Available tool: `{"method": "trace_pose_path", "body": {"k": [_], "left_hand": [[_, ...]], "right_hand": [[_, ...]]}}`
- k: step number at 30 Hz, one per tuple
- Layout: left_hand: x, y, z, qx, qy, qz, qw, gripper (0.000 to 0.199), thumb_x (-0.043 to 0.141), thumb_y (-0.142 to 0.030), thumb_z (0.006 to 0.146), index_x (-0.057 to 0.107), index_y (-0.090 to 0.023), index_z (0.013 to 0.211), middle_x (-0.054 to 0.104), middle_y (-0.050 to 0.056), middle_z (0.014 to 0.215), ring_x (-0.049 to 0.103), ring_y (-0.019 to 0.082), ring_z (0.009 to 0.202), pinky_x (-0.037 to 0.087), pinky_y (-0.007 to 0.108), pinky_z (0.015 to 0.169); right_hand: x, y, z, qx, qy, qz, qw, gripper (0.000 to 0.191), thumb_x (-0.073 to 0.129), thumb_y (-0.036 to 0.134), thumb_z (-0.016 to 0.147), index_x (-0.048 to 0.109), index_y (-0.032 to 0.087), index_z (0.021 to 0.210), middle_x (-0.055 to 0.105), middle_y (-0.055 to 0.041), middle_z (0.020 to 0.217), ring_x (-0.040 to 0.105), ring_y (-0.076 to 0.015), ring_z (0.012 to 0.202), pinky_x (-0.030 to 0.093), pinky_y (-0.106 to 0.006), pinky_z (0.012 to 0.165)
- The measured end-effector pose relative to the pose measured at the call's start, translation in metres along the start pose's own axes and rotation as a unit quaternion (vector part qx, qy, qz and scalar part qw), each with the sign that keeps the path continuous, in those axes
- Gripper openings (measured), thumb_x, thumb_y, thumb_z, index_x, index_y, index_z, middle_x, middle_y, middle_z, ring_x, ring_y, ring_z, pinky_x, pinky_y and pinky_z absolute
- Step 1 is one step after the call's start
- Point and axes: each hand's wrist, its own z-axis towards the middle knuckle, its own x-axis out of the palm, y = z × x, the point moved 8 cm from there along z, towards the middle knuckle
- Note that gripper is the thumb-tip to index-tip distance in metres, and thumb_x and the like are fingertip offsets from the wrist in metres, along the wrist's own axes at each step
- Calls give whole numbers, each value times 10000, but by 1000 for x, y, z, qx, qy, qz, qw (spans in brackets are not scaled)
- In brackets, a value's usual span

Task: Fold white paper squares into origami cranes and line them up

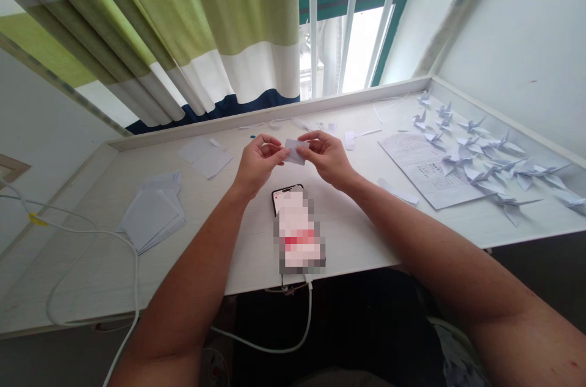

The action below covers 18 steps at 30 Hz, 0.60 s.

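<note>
Between my two hands is a small folded piece of white paper (295, 152), raised over the white desk (256, 246). My left hand (260, 161) pinches its left edge between thumb and forefinger. On the other side my right hand (326, 155) grips the right edge the same way, thumb on the near face. The other fingers of both hands curl above the paper. Just below the hands lies a phone (297, 228) with its screen blurred out and a white cable (310, 307) plugged into its near end.
Several folded paper cranes (489, 149) crowd the right end, some on a printed sheet (425, 170). Paper squares (153, 216) are stacked at left, with more sheets (206, 158) behind. Paper strips (366, 132) lie along the back near the curtain (220, 21). A cable (136, 277) crosses the left side.
</note>
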Motion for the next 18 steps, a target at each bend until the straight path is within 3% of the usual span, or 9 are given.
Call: {"method": "trace_pose_path", "body": {"k": [6,11,18], "left_hand": [[7,1,-1,26,-5,-15,1000,436,924,-451,709,694,-195,975,762,29,871,697,154,791,547,286,727],[12,6,-3,13,7,-5,1000,437,907,-540,727,772,-176,927,782,50,862,685,151,749,532,280,685],[7,10,-3,-11,0,-5,1000,375,919,-499,716,793,-176,857,781,51,805,694,160,723,542,289,683]], "right_hand": [[-5,3,0,5,-42,58,997,499,950,521,708,643,215,957,742,-30,933,719,-186,866,629,-387,814],[0,6,-2,11,-21,66,998,509,942,516,727,634,224,1007,753,-21,909,722,-182,836,629,-392,814],[5,7,-3,-22,9,0,1000,392,875,488,819,682,204,1006,743,-22,844,690,-167,777,590,-372,775]]}}
